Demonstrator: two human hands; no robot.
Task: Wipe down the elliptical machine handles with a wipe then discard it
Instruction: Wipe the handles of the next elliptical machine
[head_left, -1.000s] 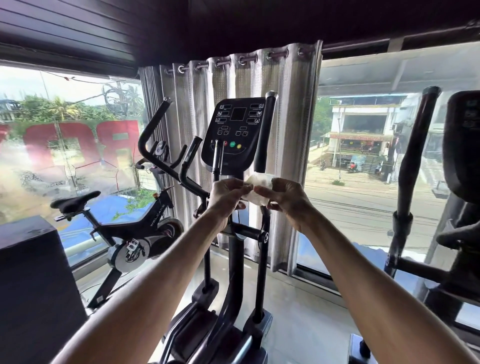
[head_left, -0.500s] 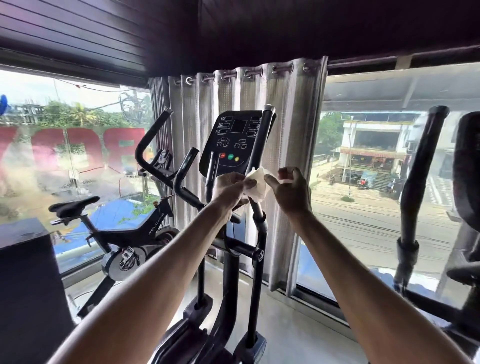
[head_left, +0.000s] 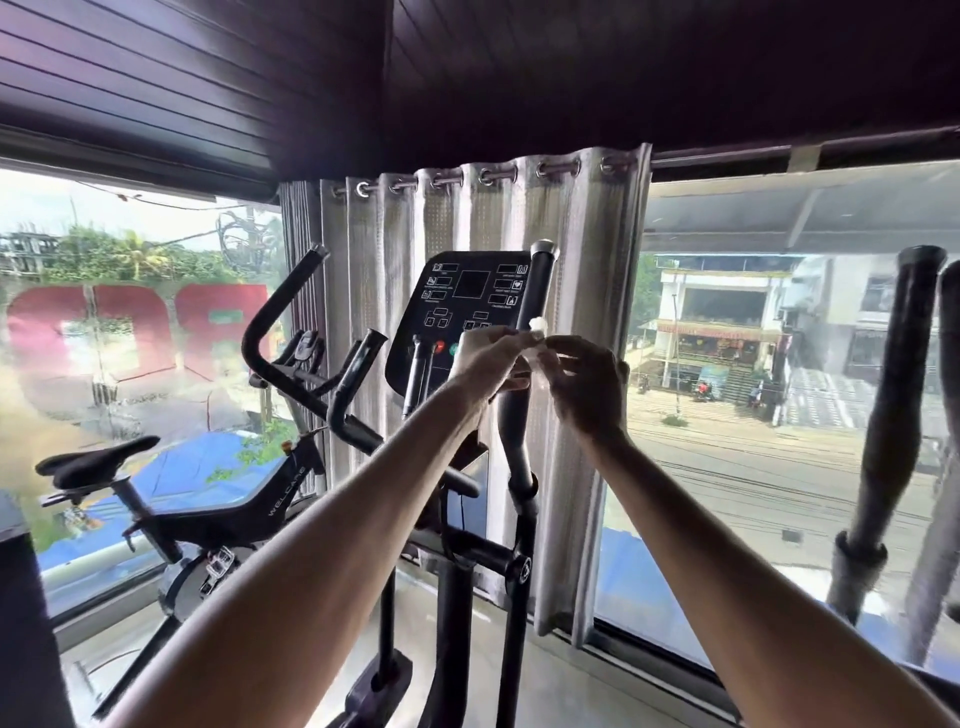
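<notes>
Hands: left hand (head_left: 488, 358) and right hand (head_left: 587, 384) meet mid-frame, fingers curled, both pinching the wipe (head_left: 538, 325).
Wipe: small white bunch, just in front of the handle (head_left: 511, 431), by the screen (head_left: 467, 296).
Room: bike (head_left: 208, 514) lower left, pole (head_left: 904, 364) at right edge.
Far: curtain (head_left: 519, 218).

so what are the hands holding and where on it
A wipe, pinched by fingertips: left hand on its left side, right hand on its right.
</notes>
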